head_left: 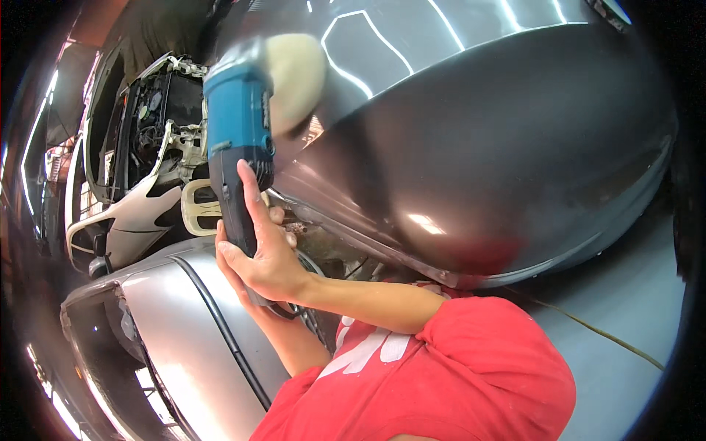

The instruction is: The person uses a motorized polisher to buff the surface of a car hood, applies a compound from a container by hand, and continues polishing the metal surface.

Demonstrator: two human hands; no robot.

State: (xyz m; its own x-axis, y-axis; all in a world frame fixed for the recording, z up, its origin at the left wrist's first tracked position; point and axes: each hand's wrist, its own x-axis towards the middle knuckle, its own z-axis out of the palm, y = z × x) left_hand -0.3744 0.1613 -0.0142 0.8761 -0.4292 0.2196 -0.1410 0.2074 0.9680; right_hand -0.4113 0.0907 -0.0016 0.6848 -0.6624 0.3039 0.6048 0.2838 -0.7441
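- Polisher (pixel 237 132), blue and black, points away from the body beside a dark car panel (pixel 515 140); whether its cream pad (pixel 300 77) touches the paint cannot be told through the blur.
- Uneven pressure from the hands could, I judge, tip the pad onto an edge of the bodywork and make the tool kick sideways.
- Dwelling on one spot might overheat or swirl the glossy finish.
- A dark cord (pixel 296 312) lies near the wrists, so a wide swing might snag it.
- Swinging too far left risks knocking the silver car (pixel 173 323) close by.
- The right hand (pixel 273 264) is wrapped on the black handle (pixel 234 198), index finger laid along it; the left hand (pixel 237 281), partly hidden, seems closed round the same handle.
- Beyond the grip, ahead of the fingers, sit the blue housing and then the pad, which juts right toward the car.
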